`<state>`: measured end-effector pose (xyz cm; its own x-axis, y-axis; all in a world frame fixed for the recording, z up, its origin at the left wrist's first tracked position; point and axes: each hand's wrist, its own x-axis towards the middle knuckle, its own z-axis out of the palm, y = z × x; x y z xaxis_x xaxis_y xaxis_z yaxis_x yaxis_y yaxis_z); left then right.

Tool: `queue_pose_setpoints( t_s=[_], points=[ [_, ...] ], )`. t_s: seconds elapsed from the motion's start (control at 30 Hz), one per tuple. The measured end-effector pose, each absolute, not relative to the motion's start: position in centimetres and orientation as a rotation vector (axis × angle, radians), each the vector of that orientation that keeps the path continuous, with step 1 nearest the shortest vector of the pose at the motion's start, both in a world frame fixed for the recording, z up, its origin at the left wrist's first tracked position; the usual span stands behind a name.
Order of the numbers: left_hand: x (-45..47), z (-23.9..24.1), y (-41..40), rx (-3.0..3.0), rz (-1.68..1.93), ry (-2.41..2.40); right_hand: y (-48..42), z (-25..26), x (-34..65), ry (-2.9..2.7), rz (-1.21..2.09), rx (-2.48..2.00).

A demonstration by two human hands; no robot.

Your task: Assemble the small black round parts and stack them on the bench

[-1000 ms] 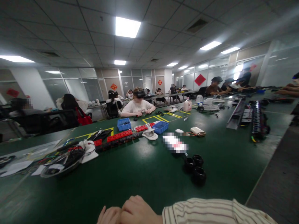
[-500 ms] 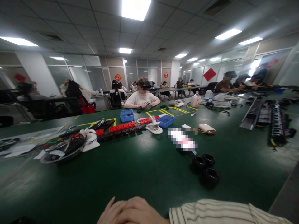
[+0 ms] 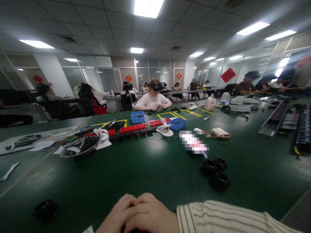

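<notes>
Apparently right hand (image 3: 150,215) covers left hand (image 3: 116,216).

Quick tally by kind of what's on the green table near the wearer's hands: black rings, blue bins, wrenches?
Black rings, clustered: 3
Black ring, alone near left hand: 1
Blue bins: 2
Wrench at left edge: 1
Total: 7

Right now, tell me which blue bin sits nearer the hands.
The right blue bin, beside the white clamp; the other bin sits farther back, left.
</notes>
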<state>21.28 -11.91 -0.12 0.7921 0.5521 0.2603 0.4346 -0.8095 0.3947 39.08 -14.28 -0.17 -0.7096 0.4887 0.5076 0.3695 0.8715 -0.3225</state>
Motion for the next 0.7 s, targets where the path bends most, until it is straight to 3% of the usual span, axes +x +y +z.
queue_pose_setpoints(
  t_s=[0.17, 0.53, 0.7],
  points=[
    [20.9, -0.5, -11.5, 2.671, 0.487, 0.664, -14.5, 0.3, 39.3, -2.513, 0.33, -0.405],
    [20.7, -1.8, -12.7, 2.675, 0.548, 0.873, -14.9, -1.0, 38.5, -2.291, 0.272, -0.954],
    [21.6, 0.1, -12.8, 2.598, 0.445, 0.849, -14.9, -0.1, 38.8, -2.325, 0.316, -0.903]
  ],
)
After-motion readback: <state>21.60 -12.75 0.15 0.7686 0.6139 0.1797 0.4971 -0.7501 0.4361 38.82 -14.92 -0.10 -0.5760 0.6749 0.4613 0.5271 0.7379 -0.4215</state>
